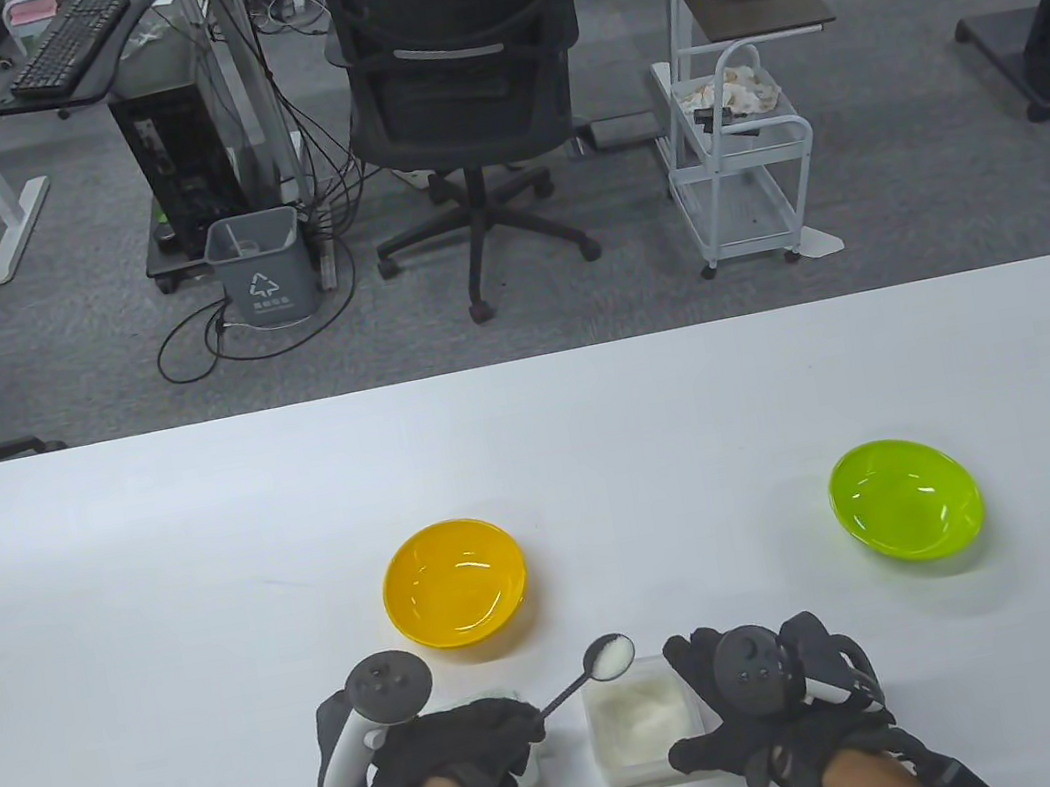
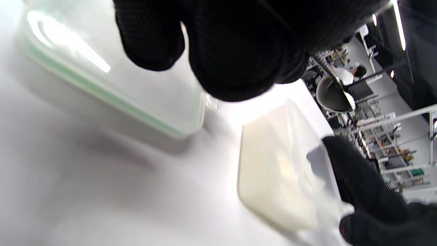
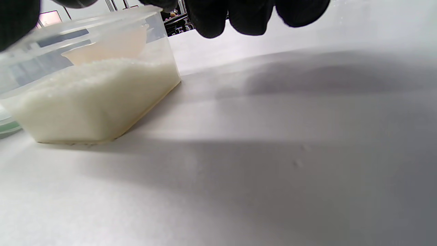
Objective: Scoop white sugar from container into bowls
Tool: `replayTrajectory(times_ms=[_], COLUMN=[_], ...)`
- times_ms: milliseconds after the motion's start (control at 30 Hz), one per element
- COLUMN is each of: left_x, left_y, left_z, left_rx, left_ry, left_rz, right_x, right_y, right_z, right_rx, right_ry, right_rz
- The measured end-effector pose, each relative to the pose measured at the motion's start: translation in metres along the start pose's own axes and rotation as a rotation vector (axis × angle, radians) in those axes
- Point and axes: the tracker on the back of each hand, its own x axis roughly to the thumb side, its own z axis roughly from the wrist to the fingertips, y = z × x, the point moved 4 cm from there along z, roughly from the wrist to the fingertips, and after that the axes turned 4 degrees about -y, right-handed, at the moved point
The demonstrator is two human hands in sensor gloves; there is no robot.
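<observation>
Sugar [image 1: 610, 655] heaps the spoon [image 1: 585, 675] over the container's [image 1: 644, 720] far rim, left hand [image 1: 451, 750] gripping the handle. Right hand [image 1: 764, 712] holds the container's right wall. Open bench [image 1: 215, 590] leads to the yellow bowl [image 1: 455, 583] just beyond; green bowl [image 1: 906, 499] sits well right.

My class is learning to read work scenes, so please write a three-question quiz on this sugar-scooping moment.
1. True or false: the metal spoon in the left hand carries white sugar.
2. Which bowl lies nearer the clear plastic sugar container? A: the yellow plastic bowl. B: the lime-green plastic bowl.
3. Fill in: the right hand holds the ____.

Key: 1 true; 2 A; 3 container.
</observation>
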Motion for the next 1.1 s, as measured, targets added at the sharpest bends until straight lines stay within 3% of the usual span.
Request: replayTrajectory(times_ms=[367,600,767,933,1100], left_x=[-0.043,-0.047,-0.028,0.004,0.023], left_y=[-0.063,-0.078,-0.079,-0.069,-0.053], left_z=[0.004,-0.001,-0.01,-0.021,-0.023], left_rx=[0.183,0.315,0.499,0.772,0.889], left_ry=[-0.15,-0.229,-0.256,-0.243,-0.225], left_rz=[-0.153,-0.003,0.264,0.736,1.006], right_x=[0.0,0.0,0.0,0.0,0.0], right_y=[0.0,-0.001,0.0,0.0,-0.001], right_z=[0.0,-0.001,-0.001,-0.001,-0.001], right_rx=[-0.002,-0.002,-0.003,-0.004,-0.004], right_ry=[-0.003,-0.004,-0.004,-0.004,-0.004], right_rz=[-0.005,-0.002,-0.002,-0.003,-0.001])
